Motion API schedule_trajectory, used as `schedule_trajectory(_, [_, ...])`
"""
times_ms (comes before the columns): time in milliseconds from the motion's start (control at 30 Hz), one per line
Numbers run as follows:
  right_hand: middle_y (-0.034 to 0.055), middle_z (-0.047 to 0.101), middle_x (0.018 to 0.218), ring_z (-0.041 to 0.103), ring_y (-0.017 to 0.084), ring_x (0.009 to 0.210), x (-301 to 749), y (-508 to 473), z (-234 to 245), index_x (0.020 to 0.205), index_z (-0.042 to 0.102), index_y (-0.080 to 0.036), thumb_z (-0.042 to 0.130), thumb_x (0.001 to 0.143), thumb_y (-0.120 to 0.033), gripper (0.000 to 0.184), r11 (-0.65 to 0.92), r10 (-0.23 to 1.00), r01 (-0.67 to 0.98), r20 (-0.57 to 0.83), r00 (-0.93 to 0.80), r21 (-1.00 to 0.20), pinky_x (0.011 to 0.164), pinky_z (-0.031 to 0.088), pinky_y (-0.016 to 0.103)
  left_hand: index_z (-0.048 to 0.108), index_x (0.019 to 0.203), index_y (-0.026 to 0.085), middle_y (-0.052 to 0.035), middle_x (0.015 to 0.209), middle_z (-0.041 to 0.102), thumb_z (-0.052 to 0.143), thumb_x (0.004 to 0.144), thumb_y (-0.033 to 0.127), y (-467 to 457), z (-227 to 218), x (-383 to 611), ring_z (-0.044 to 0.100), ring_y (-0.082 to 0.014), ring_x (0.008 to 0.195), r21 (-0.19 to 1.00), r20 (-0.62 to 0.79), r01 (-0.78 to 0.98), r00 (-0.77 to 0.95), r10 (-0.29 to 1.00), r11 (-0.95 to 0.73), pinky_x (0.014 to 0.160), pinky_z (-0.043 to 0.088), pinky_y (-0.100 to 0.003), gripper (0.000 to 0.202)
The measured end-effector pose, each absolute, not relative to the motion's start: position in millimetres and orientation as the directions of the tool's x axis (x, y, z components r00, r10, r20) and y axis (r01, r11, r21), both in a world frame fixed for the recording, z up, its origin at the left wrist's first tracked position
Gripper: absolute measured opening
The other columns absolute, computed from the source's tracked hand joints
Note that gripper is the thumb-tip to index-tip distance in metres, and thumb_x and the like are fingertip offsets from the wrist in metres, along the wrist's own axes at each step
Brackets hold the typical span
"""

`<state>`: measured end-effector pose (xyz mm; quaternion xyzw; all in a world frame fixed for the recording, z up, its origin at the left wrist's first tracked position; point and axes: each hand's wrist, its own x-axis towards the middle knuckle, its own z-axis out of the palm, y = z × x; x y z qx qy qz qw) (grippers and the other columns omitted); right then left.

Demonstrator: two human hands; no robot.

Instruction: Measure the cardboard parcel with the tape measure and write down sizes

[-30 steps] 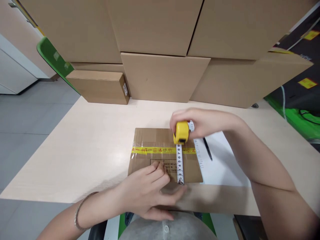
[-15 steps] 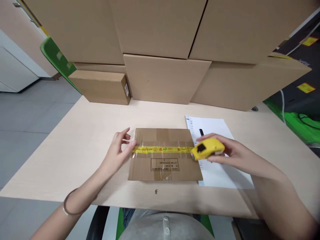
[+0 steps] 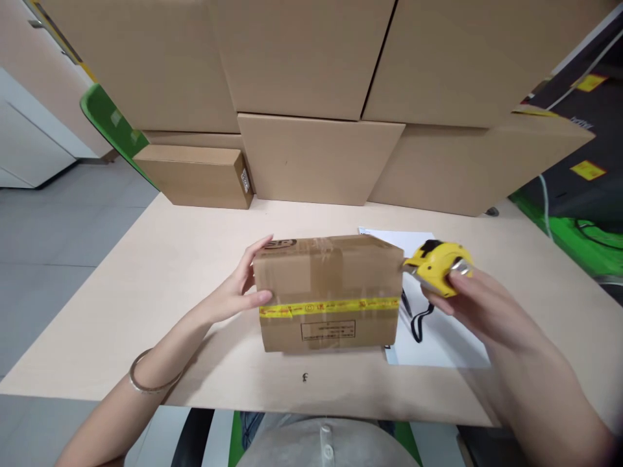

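Note:
A small cardboard box point(image 3: 335, 279) with yellow printed tape across it stands tilted up on the table in front of me. My left hand point(image 3: 246, 292) grips its left end, thumb on the taped face and fingers behind the upper edge. In my right hand point(image 3: 467, 292) is a yellow tape measure point(image 3: 440, 263), turned so its round side shows. Its front tip is at the box's right edge; whether they touch I cannot tell. A black wrist strap point(image 3: 419, 323) dangles from the tape measure over a white sheet of paper point(image 3: 438, 350).
Behind the work area, large cardboard boxes point(image 3: 321, 162) form a wall. A smaller flat box point(image 3: 204, 181) stands at the back left. A dark pen point(image 3: 405, 303) lies on the paper beside the box. The pale table's front edge point(image 3: 243, 405) is close to my body.
The box, lying flat before, has been tipped up so another side shows. My right hand has moved right and turned the tape measure upright; its strap now hangs in view.

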<state>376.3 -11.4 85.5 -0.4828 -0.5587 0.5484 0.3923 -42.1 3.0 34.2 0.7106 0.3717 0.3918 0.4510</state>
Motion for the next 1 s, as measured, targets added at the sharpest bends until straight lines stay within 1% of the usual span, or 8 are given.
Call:
schedule_trajectory(100, [-0.0052, 0.049, 0.059, 0.038, 0.014, 0.050, 372.7, -6.6, 101.4, 0.089, 0.067, -0.026, 0.077, 0.086, -0.059, 0.035, 0.033, 0.993, 0.047, 0.027, -0.119, -0.998, 0.051, 0.037, 0.031, 0.037, 0.158, 0.039, -0.0121, 0.152, 0.040, 0.087, 0.075, 0.037, 0.2, 26.5, -45.8, 0.041, -0.0413, 0.146, 0.770, 0.462, 0.204, 0.476, 0.748, -0.605, 0.117, 0.047, -0.061, 0.097])
schedule_trajectory(200, [-0.0025, 0.061, 0.078, 0.049, 0.014, 0.059, 348.8, -2.7, 122.6, 0.098, 0.069, -0.028, 0.080, 0.086, -0.052, 0.029, 0.125, 0.986, 0.166, 0.105, -0.126, -0.978, 0.053, 0.042, 0.028, 0.033, 0.161, 0.038, -0.0132, 0.150, 0.038, 0.091, 0.065, 0.031, -2.3, 15.1, -46.9, 0.033, -0.0447, 0.150, 0.655, 0.547, 0.216, 0.526, 0.651, -0.724, 0.121, 0.038, -0.068, 0.112])
schedule_trajectory(300, [0.0015, 0.069, 0.102, 0.063, 0.019, 0.082, 306.9, 2.7, 145.4, 0.112, 0.066, -0.029, 0.080, 0.089, -0.050, 0.034, 0.264, 0.928, 0.334, 0.144, -0.343, -0.905, 0.064, 0.050, 0.029, 0.012, 0.168, 0.038, -0.0165, 0.161, 0.031, 0.094, 0.065, 0.034, -2.4, 4.6, -46.3, 0.034, -0.0468, 0.152, 0.708, 0.542, 0.147, 0.515, 0.665, -0.691, 0.122, 0.037, -0.069, 0.131])
schedule_trajectory(367, [0.0031, 0.071, 0.104, 0.065, 0.021, 0.086, 275.3, 8.2, 158.7, 0.112, 0.062, -0.026, 0.077, 0.090, -0.053, 0.038, 0.372, 0.846, 0.417, 0.119, -0.520, -0.829, 0.069, 0.052, 0.032, 0.002, 0.168, 0.039, -0.0178, 0.165, 0.029, 0.096, 0.065, 0.037, -2.0, -0.6, -46.1, 0.037, -0.0468, 0.152, 0.745, 0.542, 0.090, 0.496, 0.679, -0.661, 0.122, 0.037, -0.069, 0.139])
schedule_trajectory(567, [0.0069, 0.070, 0.113, 0.066, 0.020, 0.089, 207.1, 22.0, 173.5, 0.109, 0.054, -0.022, 0.060, 0.103, -0.046, 0.025, 0.586, 0.633, 0.458, 0.025, -0.774, -0.668, 0.072, 0.049, 0.032, 0.008, 0.166, 0.045, -0.0141, 0.168, 0.032, 0.099, 0.064, 0.042, -4.0, -13.1, -53.9, 0.043, -0.0443, 0.151, 0.766, 0.508, 0.127, 0.482, 0.714, -0.630, 0.121, 0.039, -0.069, 0.137])
schedule_trajectory(733, [0.0083, 0.070, 0.113, 0.067, 0.021, 0.079, 210.5, 22.0, 164.1, 0.112, 0.055, -0.020, 0.060, 0.102, -0.047, 0.029, 0.593, 0.679, 0.599, -0.065, -0.731, -0.537, 0.062, 0.043, 0.032, 0.002, 0.168, 0.044, -0.0148, 0.164, 0.035, 0.096, 0.068, 0.049, 0.9, -12.3, -56.2, 0.044, -0.0418, 0.149, 0.716, 0.566, 0.115, 0.482, 0.669, -0.688, 0.118, 0.043, -0.065, 0.137])
schedule_trajectory(867, [0.0054, 0.070, 0.102, 0.067, 0.022, 0.077, 262.2, 19.0, 155.7, 0.111, 0.056, -0.024, 0.060, 0.099, -0.058, 0.036, 0.530, 0.720, 0.615, -0.074, -0.690, -0.583, 0.064, 0.047, 0.032, 0.027, 0.166, 0.043, -0.0147, 0.155, 0.039, 0.094, 0.068, 0.047, 6.5, 0.1, -52.8, 0.042, -0.0440, 0.147, 0.569, 0.631, 0.160, 0.545, 0.553, -0.807, 0.115, 0.046, -0.067, 0.119])
schedule_trajectory(1000, [0.0055, 0.071, 0.097, 0.066, 0.026, 0.080, 340.0, 10.2, 151.1, 0.107, 0.063, -0.029, 0.066, 0.096, -0.059, 0.032, 0.413, 0.827, 0.687, -0.070, -0.558, -0.599, 0.068, 0.052, 0.037, 0.036, 0.161, 0.046, -0.0129, 0.149, 0.041, 0.093, 0.066, 0.050, 7.2, 6.7, -50.6, 0.045, -0.0454, 0.143, 0.583, 0.612, 0.192, 0.535, 0.582, -0.789, 0.114, 0.046, -0.069, 0.110])
